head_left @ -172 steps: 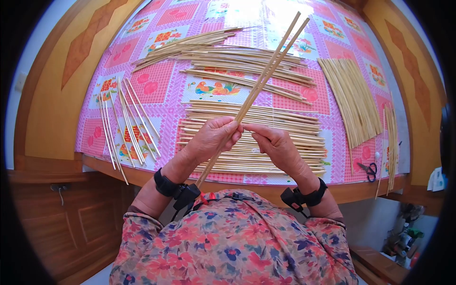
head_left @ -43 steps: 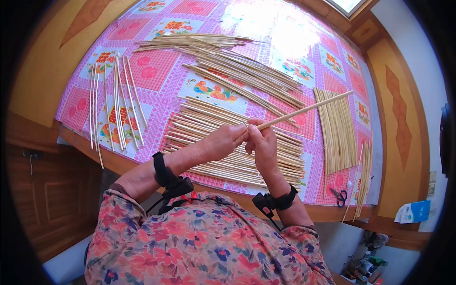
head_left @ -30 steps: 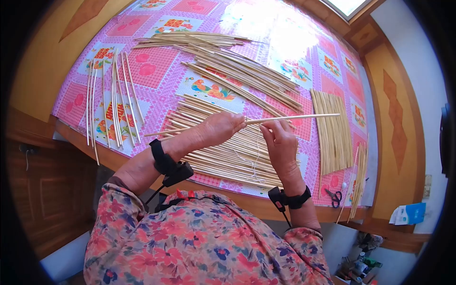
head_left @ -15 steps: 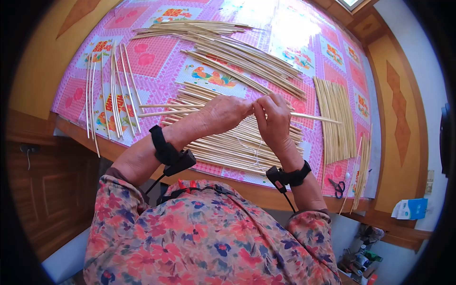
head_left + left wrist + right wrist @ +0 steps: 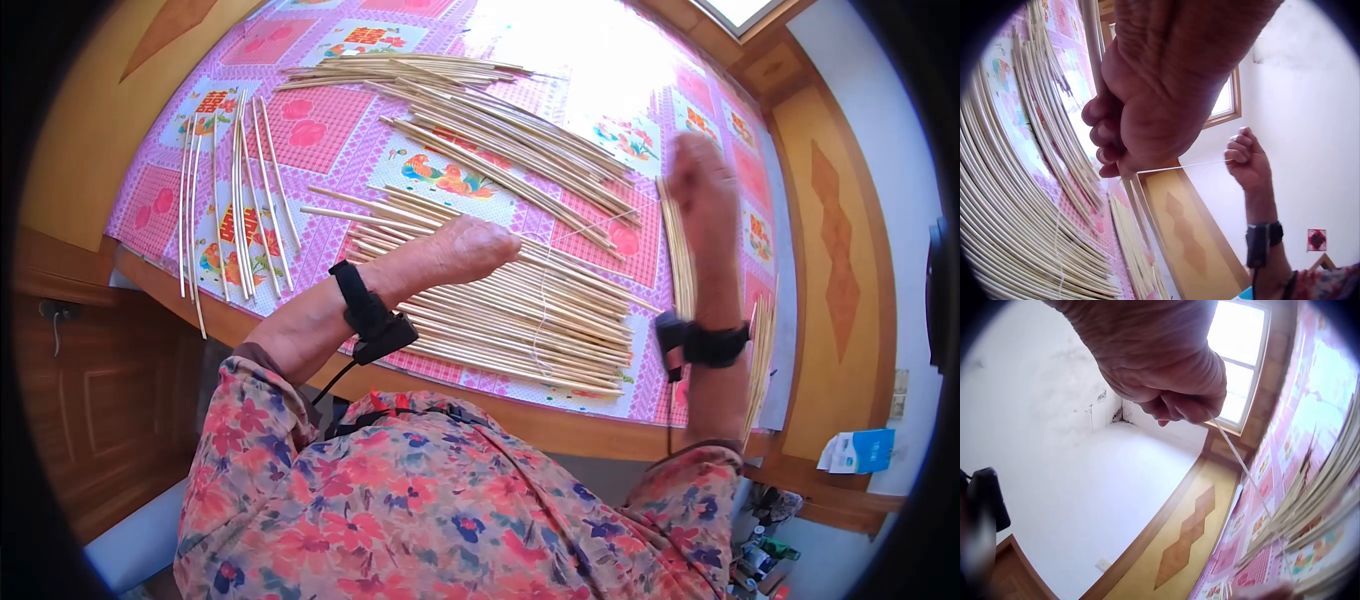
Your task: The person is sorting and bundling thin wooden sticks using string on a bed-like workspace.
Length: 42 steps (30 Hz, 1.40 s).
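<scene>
My left hand grips a pair of thin reed-like sticks over the table; their far ends pass out beyond the fist to the right. A white string runs taut from the left fist to my right hand. That hand is raised at the right with curled fingers, pinching the string, as the right wrist view shows the string leaving its fingertips. Under the left hand lies a row of similar sticks, with a loose length of string trailing down across it.
Loose sticks lie in piles farther back, and several thin pale ones at the left. A flat mat of sticks stands partly hidden behind the right arm. A patterned pink cloth covers the table.
The right hand has left the left hand and swung up to the right, drawing the string tight. The left hand keeps holding the sticks; their left ends have shifted up slightly.
</scene>
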### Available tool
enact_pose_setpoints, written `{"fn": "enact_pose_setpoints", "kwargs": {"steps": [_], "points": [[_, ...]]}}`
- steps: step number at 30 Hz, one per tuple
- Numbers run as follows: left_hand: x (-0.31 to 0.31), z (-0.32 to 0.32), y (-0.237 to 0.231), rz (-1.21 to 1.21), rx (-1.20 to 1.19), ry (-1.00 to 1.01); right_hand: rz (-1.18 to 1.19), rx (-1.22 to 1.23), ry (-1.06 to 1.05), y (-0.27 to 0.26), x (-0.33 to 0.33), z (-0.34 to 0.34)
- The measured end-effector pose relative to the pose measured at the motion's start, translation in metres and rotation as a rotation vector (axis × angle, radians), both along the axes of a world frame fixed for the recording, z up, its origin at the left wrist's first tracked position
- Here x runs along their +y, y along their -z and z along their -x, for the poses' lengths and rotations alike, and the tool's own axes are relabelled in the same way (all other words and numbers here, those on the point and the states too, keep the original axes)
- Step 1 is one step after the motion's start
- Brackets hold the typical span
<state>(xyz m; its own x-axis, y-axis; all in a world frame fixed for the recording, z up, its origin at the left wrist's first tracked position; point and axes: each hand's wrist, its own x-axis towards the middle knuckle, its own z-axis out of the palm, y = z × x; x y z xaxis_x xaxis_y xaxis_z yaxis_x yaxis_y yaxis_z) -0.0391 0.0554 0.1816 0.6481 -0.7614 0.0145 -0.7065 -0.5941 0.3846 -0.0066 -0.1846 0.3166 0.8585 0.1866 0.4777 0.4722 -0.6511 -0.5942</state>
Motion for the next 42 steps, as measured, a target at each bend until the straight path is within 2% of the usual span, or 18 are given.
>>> {"fn": "enact_pose_setpoints", "kwargs": {"steps": [1,2,3,4,6,7,8,9,11,14,15,16,18,23,29,32,39,42], "points": [[0.002,-0.004,0.009,0.003,-0.012,-0.001,-0.39,0.105,-0.028,-0.017,-0.032,-0.02],[0.005,-0.008,0.012,0.004,-0.014,-0.001,-0.549,0.031,0.046,-0.046,-0.063,-0.038],[0.006,-0.01,0.014,0.019,-0.009,-0.019,-0.585,-0.171,0.182,-0.069,-0.102,-0.06],[0.006,-0.013,0.015,0.035,-0.003,-0.036,-0.582,-0.173,0.18,-0.078,-0.102,-0.057],[0.003,-0.02,0.008,0.064,-0.016,-0.05,-0.871,-0.078,0.135,-0.094,-0.089,-0.047],[-0.002,-0.023,0.003,0.054,-0.012,-0.035,-0.991,0.168,0.089,-0.068,-0.067,-0.055],[-0.007,-0.027,0.001,0.044,-0.008,-0.02,-0.959,0.336,0.052,-0.039,-0.008,-0.023],[-0.011,-0.032,0.005,0.064,-0.084,-0.007,-0.396,0.457,0.02,0.004,-0.031,-0.034],[-0.015,-0.037,0.002,0.045,-0.088,-0.006,-0.166,0.654,-0.27,0.056,0.014,-0.014],[-0.02,-0.039,0.001,0.015,-0.09,0.018,-0.196,0.784,-0.293,0.109,0.024,-0.016],[-0.021,-0.04,0.0,0.004,-0.092,0.025,-0.223,0.66,-0.409,0.122,0.027,-0.021],[-0.022,-0.041,-0.001,0.003,-0.088,0.022,-0.225,0.665,-0.412,0.128,0.022,-0.023],[-0.023,-0.044,-0.002,-0.075,-0.095,0.052,-0.049,0.938,-0.366,0.125,0.022,-0.022],[-0.023,-0.056,0.023,-0.058,-0.055,0.011,0.007,0.947,-0.385,0.143,0.017,-0.03],[-0.024,-0.064,0.023,-0.065,-0.016,0.022,-0.226,0.943,-0.386,0.162,0.015,-0.037],[-0.025,-0.072,0.033,-0.056,0.021,0.03,-0.197,0.535,-0.311,0.152,0.008,-0.053],[-0.025,-0.087,0.062,0.019,0.206,-0.048,-0.325,-0.064,0.275,0.11,-0.084,-0.133],[-0.027,-0.091,0.076,0.0,0.206,-0.061,0.043,-0.031,0.421,0.116,-0.089,-0.125]]}}
